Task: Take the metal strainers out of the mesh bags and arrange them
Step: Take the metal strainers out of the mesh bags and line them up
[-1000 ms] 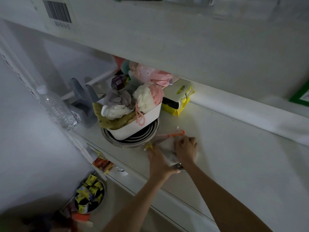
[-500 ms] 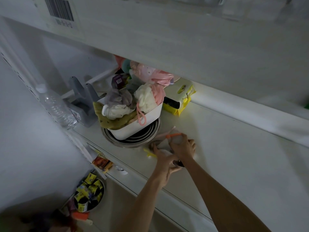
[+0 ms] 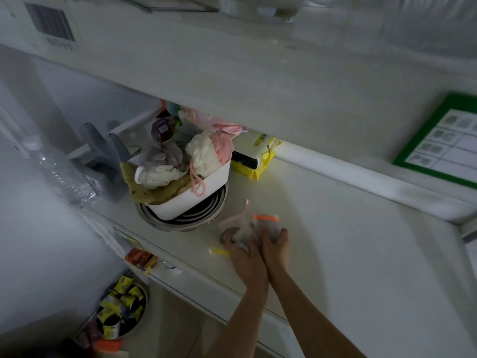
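Note:
Both my hands hold a small translucent mesh bag (image 3: 245, 228) with an orange band on the white counter (image 3: 348, 228). My left hand (image 3: 241, 250) grips the bag's left side, where a round metal strainer (image 3: 228, 233) shows at the edge. My right hand (image 3: 275, 241) grips the right side, under the orange band. The picture is blurred, so I cannot tell how far the strainer sits inside the bag. A yellow strip (image 3: 219, 251) lies on the counter just left of my hands.
A white tub (image 3: 206, 187) heaped with cloth and mesh bags sits on stacked metal bowls (image 3: 185, 223) to the left. A yellow-and-white packet (image 3: 255, 158) lies behind. A plastic bottle (image 3: 59, 174) and grey holder (image 3: 103, 156) stand far left. A shelf overhangs the counter.
My hands have moved together on the bag and shifted it slightly right and away from the bowls. The orange band now lies on top, by my right hand.

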Demonstrator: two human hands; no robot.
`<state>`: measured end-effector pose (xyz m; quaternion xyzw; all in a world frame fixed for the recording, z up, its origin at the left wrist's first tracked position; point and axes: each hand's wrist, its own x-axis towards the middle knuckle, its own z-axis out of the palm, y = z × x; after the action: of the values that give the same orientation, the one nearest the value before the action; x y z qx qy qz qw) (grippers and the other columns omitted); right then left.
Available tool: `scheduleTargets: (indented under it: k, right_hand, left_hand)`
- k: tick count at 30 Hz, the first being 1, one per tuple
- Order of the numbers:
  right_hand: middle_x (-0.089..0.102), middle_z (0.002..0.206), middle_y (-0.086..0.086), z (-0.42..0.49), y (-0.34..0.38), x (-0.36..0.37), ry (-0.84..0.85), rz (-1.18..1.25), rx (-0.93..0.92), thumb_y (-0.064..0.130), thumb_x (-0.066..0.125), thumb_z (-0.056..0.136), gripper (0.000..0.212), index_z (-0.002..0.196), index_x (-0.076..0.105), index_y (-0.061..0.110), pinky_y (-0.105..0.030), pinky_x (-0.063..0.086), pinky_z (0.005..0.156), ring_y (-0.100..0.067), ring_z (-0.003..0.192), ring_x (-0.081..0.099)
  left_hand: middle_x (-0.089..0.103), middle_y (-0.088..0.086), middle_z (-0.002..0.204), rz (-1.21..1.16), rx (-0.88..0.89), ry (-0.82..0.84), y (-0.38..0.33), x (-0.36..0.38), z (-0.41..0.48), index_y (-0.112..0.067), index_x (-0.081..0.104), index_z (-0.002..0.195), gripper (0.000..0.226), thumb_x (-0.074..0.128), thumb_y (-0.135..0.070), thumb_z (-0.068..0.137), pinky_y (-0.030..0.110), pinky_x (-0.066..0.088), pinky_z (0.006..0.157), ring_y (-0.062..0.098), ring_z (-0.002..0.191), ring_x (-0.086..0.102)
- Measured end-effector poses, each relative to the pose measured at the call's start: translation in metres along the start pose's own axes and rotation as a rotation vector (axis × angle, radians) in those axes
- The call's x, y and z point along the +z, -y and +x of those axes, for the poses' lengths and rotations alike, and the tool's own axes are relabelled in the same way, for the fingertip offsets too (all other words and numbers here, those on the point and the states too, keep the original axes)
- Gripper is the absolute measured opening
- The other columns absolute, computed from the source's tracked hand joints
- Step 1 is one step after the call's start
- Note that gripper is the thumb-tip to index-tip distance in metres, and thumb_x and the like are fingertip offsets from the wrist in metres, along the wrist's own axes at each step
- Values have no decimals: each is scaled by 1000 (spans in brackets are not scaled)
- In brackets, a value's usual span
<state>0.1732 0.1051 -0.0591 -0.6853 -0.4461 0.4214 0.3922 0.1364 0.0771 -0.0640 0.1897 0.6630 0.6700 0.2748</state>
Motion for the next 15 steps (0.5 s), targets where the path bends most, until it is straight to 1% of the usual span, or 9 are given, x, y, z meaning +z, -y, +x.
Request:
scheduleTargets:
  k: [2, 4, 6, 8, 10, 11, 13, 14, 15]
  right_hand:
    - [66, 85, -8, -5, -3, -6, -4, 101, 63, 45, 66, 84, 36, 94, 49, 15, -47, 56, 59, -25, 70, 64]
    - [65, 86, -11, -8, -2, -10, -22, 221, 154, 42, 67, 85, 36, 94, 51, 12, -38, 51, 53, -24, 69, 62]
    - [67, 92, -13, -8, -3, -12, -30, 336, 260, 37, 64, 88, 31, 98, 54, 10, -33, 50, 57, -24, 73, 63]
    - [68, 97, -13, -6, -3, -14, -6, 396, 328, 41, 65, 87, 37, 104, 58, 9, -31, 51, 59, -24, 78, 66]
    - [70, 98, -12, -4, -3, -17, 28, 429, 377, 48, 67, 83, 46, 107, 62, 10, -30, 53, 60, -26, 81, 69]
    - [71, 100, -13, -2, -3, -20, 53, 481, 394, 49, 69, 82, 48, 109, 63, 10, -33, 56, 62, -29, 83, 70]
    - [70, 109, -18, 2, -4, -27, 182, 600, 414, 49, 71, 79, 59, 117, 63, 6, -41, 60, 74, -34, 93, 70]
    - [68, 116, -22, 4, -4, -32, 288, 659, 417, 53, 72, 76, 69, 123, 60, 4, -47, 57, 87, -37, 103, 68]
    - [64, 124, -26, 6, -6, -36, 399, 714, 410, 54, 71, 77, 74, 129, 57, 3, -52, 50, 99, -41, 112, 63]
  left_hand:
    - [62, 5, 117, 31, 55, 16, 6, -6, -5, -18, 45, 127, 39, 57, -7, 91, 31, 58, 78, 18, 99, 66]
    - [62, 3, 118, 65, 54, 18, 7, -11, -8, -19, 45, 129, 42, 56, -6, 91, 25, 58, 77, 16, 99, 65]
    - [64, -3, 111, 80, 32, 14, 7, -17, -10, -17, 48, 128, 41, 58, -5, 90, 16, 55, 73, 14, 93, 66]
    - [64, -9, 104, 85, 32, 23, 6, -22, -12, -16, 50, 125, 39, 59, -4, 90, 5, 49, 68, 1, 86, 64]
    - [65, -5, 103, 81, 20, 38, 6, -24, -11, -16, 52, 123, 36, 60, -5, 90, 3, 47, 67, -6, 84, 63]
    - [65, -5, 105, 73, 22, 44, 6, -25, -11, -16, 52, 124, 36, 61, -5, 90, 3, 47, 68, -9, 86, 62]
    - [63, -11, 108, 65, 32, 59, 8, -26, -9, -14, 52, 124, 38, 62, -2, 90, 3, 47, 72, -14, 90, 60]
    - [61, -14, 109, 56, 34, 76, 8, -26, -9, -14, 52, 124, 39, 62, 0, 89, 4, 48, 75, -16, 92, 59]
    - [61, -15, 111, 59, 27, 99, 8, -27, -7, -13, 52, 125, 40, 62, 0, 89, 6, 49, 78, -17, 95, 58]
